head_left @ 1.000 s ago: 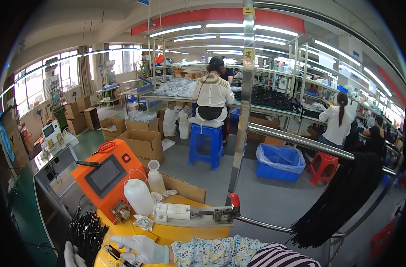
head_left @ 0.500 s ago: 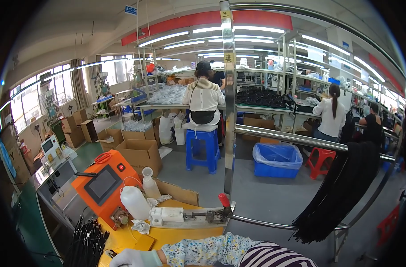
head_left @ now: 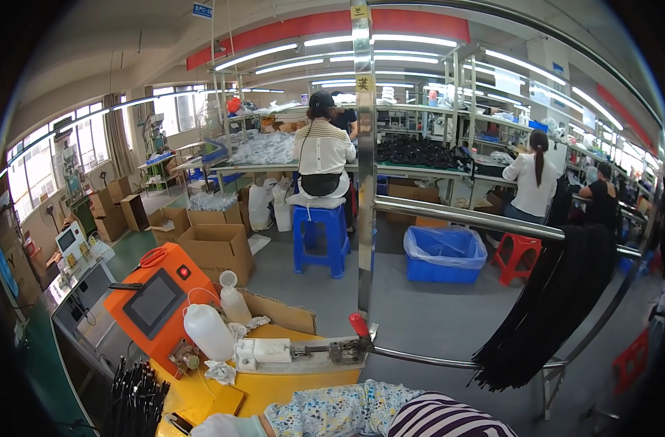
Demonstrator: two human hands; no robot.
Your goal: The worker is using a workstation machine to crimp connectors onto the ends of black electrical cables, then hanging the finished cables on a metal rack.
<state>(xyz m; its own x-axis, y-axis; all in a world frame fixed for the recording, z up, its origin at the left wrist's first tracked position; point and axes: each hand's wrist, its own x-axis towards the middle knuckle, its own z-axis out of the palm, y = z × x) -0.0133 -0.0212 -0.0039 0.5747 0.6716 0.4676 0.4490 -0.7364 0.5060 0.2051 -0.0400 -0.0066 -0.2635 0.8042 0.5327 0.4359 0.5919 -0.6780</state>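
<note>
My right hand (head_left: 227, 426), in a white glove, lies at the lower edge over the yellow tabletop (head_left: 303, 386). A floral sleeve cover (head_left: 332, 408) and a striped sleeve lead to it from the right. Its fingers are cut off by the picture edge, so their grip is hidden. A small dark piece (head_left: 178, 422) is just left of the glove. Close by are a yellow block (head_left: 229, 400) and a bundle of black cables (head_left: 135, 400). Beyond stands a white fixture (head_left: 265, 351) with a red-handled toggle clamp (head_left: 358, 325). My left hand is out of the picture.
An orange machine (head_left: 157, 306) with a dark screen stands at the left, beside white plastic bottles (head_left: 208, 331). A metal rack (head_left: 364, 218) rises ahead, with black strands (head_left: 551, 306) hanging at right. Farther off are cartons (head_left: 219, 251), a blue bin (head_left: 441, 269) and seated people.
The whole view has shifted, so the surroundings sit a little farther left. The gloved right hand has drawn slightly right and down, with less of it showing.
</note>
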